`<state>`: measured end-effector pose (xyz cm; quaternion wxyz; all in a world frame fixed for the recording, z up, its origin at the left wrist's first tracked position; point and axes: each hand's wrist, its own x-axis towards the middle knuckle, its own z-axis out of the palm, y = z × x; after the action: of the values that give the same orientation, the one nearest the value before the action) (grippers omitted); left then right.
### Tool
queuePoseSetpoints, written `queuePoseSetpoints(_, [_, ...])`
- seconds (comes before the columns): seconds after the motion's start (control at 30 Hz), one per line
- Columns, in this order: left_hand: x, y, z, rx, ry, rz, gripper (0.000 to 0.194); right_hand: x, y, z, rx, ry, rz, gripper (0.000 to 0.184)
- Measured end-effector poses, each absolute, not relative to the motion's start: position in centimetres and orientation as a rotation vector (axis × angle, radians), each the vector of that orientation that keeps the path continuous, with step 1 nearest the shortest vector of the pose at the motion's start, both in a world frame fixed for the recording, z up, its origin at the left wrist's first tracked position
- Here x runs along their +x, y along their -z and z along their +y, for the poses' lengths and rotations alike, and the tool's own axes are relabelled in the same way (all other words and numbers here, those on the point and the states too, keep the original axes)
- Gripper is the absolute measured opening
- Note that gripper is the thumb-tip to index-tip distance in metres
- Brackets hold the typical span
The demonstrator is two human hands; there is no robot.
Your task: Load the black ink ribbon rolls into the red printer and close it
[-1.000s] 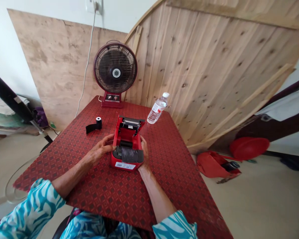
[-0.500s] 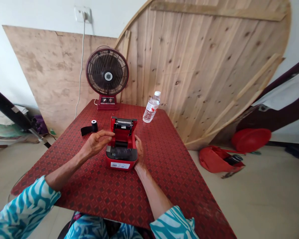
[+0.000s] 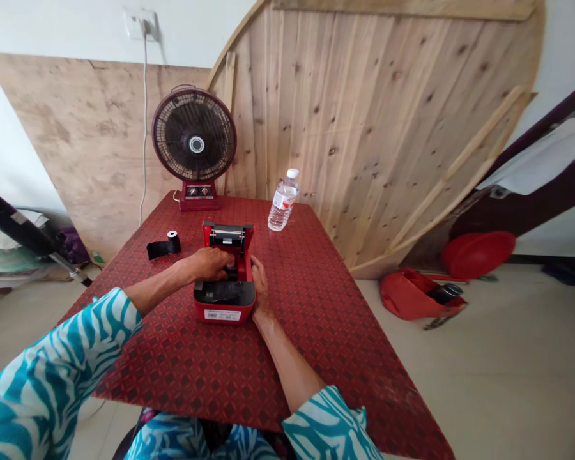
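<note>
A small red printer [image 3: 224,300] with a black front stands on the red patterned table [image 3: 326,319], its lid [image 3: 227,235] tipped up and open. My left hand [image 3: 209,263] reaches into the open paper bay from the left, fingers curled down around a dark roll that is mostly hidden beneath them. My right hand [image 3: 260,289] lies against the printer's right side, fingers pressed along the casing and holding it in place. A second black roll [image 3: 165,245] with a white core and a loose tail lies on the table to the left of the printer.
A dark red desk fan [image 3: 194,142] stands at the table's far edge, its cord running up to a wall socket. A water bottle [image 3: 282,203] stands right of it. A big round wooden board [image 3: 364,115] leans behind. A red bag [image 3: 412,300] and basin [image 3: 479,252] lie on the floor at right.
My left hand has moved from the printer's left side up and into the open paper bay, closing its fingers there. My right hand has stayed on the printer's right side. The camera shifted.
</note>
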<state>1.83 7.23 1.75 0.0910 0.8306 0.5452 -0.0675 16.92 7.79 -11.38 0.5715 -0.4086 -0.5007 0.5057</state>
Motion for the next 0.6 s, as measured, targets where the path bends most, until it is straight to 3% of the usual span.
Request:
queuePoseSetpoints(0.3, [0.8,-1.8,6.4,2.547,-0.037,1.552,0.047,16.9,11.3,7.7,-0.952,-1.191,-1.154,0.052])
queuePoseSetpoints(0.43, [-0.1,-2.4,5.3,2.656,-0.171,1.394,0.041,16.9,11.2,7.6,-0.930,-1.171,-1.157,0.050])
queuePoseSetpoints(0.6, [-4.3,-4.9,3.6,2.528,-0.758,1.422,0.047,17.0,11.1,7.5,-0.967,-1.168,-1.172,0.050])
